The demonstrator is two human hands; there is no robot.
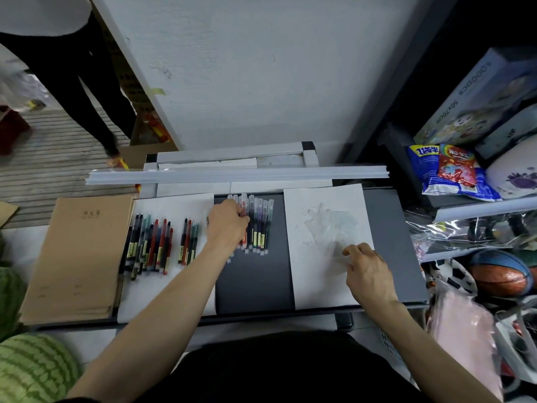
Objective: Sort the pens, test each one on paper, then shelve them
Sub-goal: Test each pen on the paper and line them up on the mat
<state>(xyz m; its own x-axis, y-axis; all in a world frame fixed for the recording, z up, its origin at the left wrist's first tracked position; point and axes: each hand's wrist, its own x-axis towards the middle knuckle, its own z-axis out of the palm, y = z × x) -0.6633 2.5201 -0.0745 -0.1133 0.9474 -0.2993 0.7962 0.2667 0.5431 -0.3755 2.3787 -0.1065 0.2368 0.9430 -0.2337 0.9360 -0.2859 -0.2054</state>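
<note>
Several capped pens (259,222) lie in a row on the dark tabletop (255,283), at the middle back. My left hand (228,225) lies over the left end of that row with its fingers curled on a red pen. Two more groups of pens, a larger pen group (148,245) and a smaller pen group (189,241), lie on the left white sheet (168,298). On the right lies the white test paper (316,274) with faint marks and clear plastic wrappers (334,225). My right hand (367,270) pinches the near edge of a wrapper.
A brown notebook stack (78,257) sits at the far left. Long white strips (238,174) lie across the table's back. Shelves at the right hold snack bags (449,170), boxes and balls (499,273). A person's legs (87,91) stand at the back left. Watermelons (35,370) sit lower left.
</note>
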